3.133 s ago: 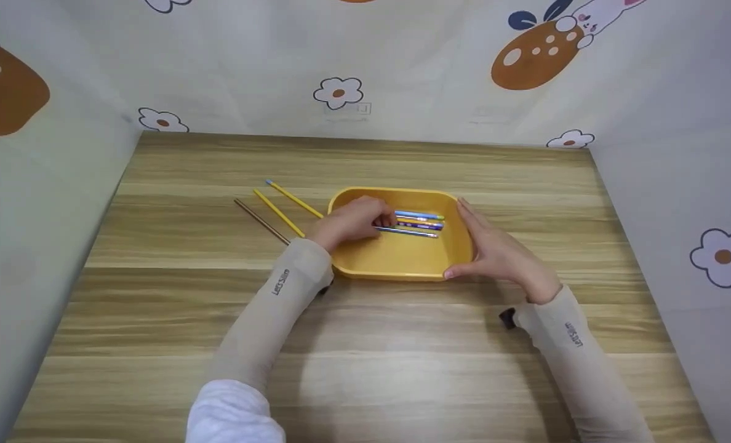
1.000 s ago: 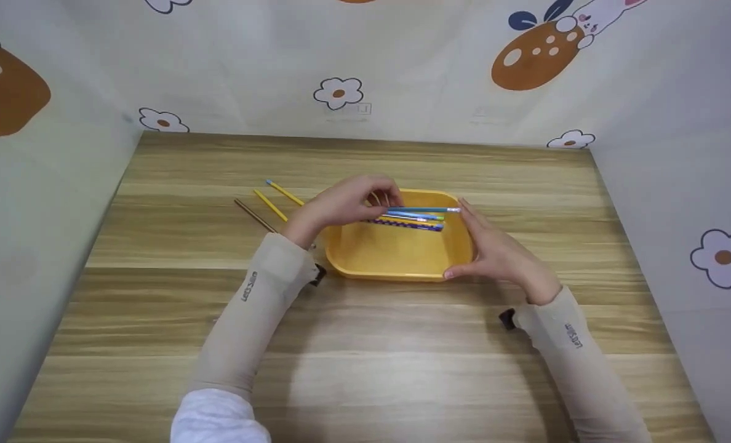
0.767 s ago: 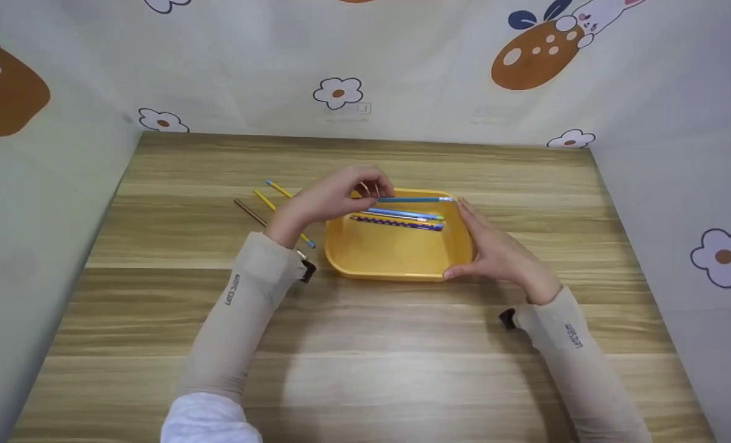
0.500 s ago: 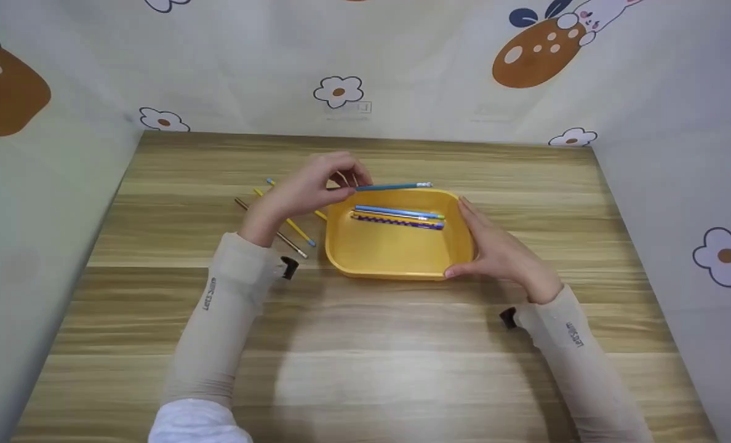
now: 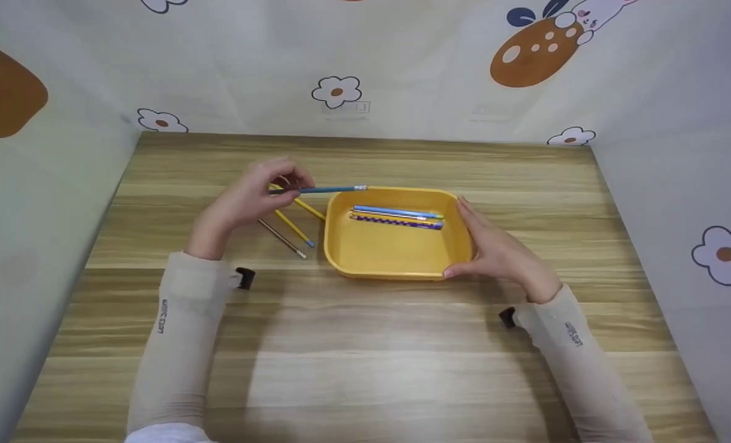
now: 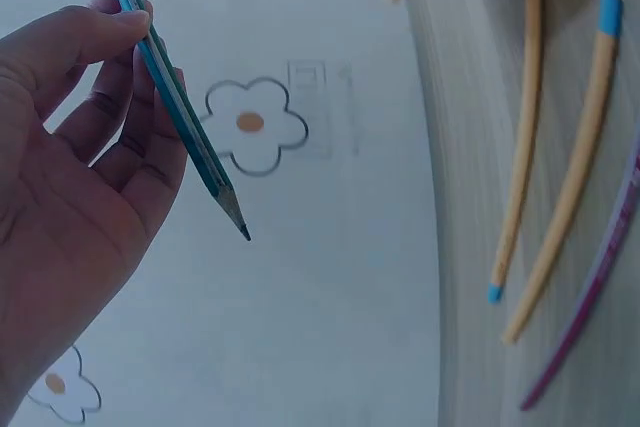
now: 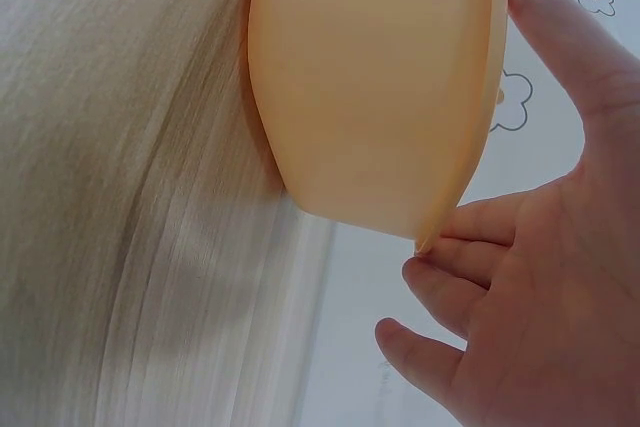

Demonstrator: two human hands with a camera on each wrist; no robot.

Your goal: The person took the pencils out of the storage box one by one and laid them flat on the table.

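In the head view my left hand (image 5: 261, 192) pinches a teal pencil (image 5: 335, 189) between thumb and fingers, above the table left of a yellow plastic bin (image 5: 396, 274). Its eraser end reaches over the bin's back left rim. In the left wrist view the sharpened tip of this pencil (image 6: 190, 132) points down and away from the palm. My right hand (image 5: 499, 252) grips the bin's right end, thumb at the front corner and fingers at the back one. Inside the bin several pencils lie side by side, including a light blue one (image 5: 396, 211) and a purple patterned one (image 5: 397, 223).
Below and beside my left hand, two yellow pencils (image 5: 294, 228) and a brown pencil (image 5: 282, 239) lie on the wood-grain table (image 5: 402, 357). One yellow pencil reaches the bin's left side. A pale patterned curtain (image 5: 415, 80) borders the table at the back and sides.
My left hand has lifted the teal pencil out of the bin and carried it left, past the bin's left side. My right hand and the bin have stayed put.
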